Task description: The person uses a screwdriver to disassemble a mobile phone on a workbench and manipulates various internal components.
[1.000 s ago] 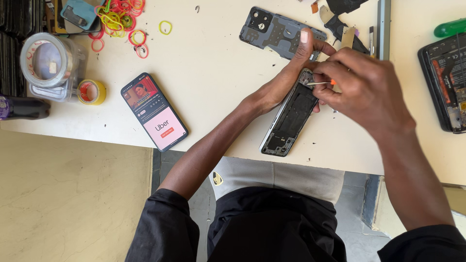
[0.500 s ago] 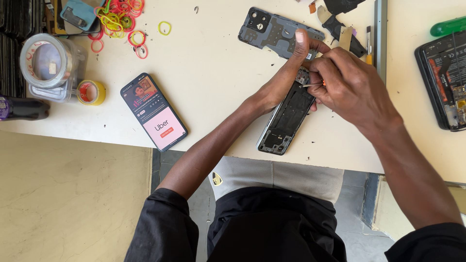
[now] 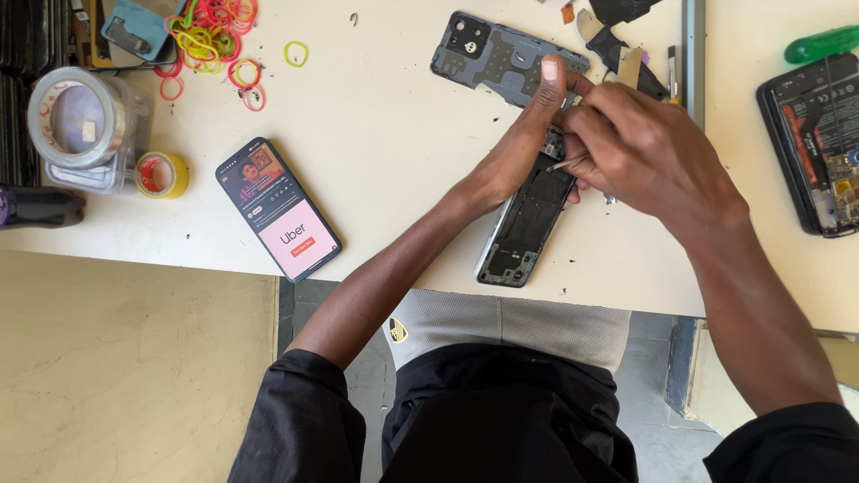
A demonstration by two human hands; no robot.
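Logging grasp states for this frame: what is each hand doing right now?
Left hand: steadies the opened phone, thumb up.
Right hand: closed on a thin tool, tip at the phone's top.

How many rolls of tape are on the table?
2, both at the left edge: a large grey roll on a clear box, and a small yellow roll beside it. Others may lie outside the frame.
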